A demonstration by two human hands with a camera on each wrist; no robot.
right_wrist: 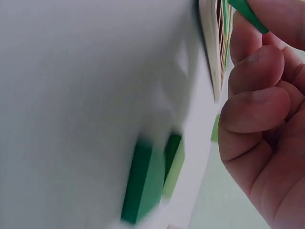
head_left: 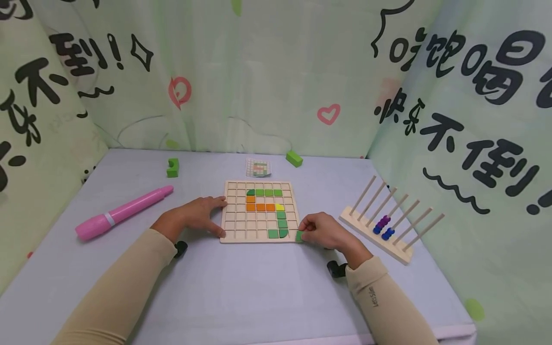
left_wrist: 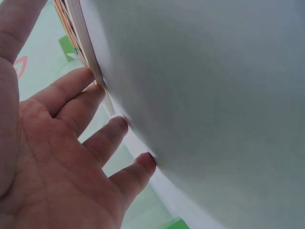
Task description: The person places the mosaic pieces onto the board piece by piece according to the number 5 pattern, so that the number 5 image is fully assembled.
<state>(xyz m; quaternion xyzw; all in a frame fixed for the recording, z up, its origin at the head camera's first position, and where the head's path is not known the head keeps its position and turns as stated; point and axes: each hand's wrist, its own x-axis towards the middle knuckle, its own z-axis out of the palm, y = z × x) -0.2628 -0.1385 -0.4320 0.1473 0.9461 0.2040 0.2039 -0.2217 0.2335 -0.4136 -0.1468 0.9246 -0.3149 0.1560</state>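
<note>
A wooden grid board (head_left: 235,220) lies flat on the table, with green, orange and yellow tiles set in some squares. My left hand (head_left: 194,216) is at the board's left side, fingers fairly straight, fingertips touching its edge (left_wrist: 88,47) and the thumb near the front corner. At the opposite side my right hand (head_left: 321,231) pinches a small green tile (head_left: 299,235) between thumb and fingers, over the board's front right corner. In the right wrist view this tile (right_wrist: 249,15) shows partly, its rest hidden by the thumb. Two loose green pieces (right_wrist: 145,183) lie on the table below that hand.
Behind the board lies a small pattern card (head_left: 258,167). Green blocks stand at the back, one notched (head_left: 172,167), one plain (head_left: 294,158). A pink pen-shaped toy (head_left: 125,212) lies at left. The pegged wooden stand (head_left: 375,235) with several beads is at right. Printed curtains surround the table.
</note>
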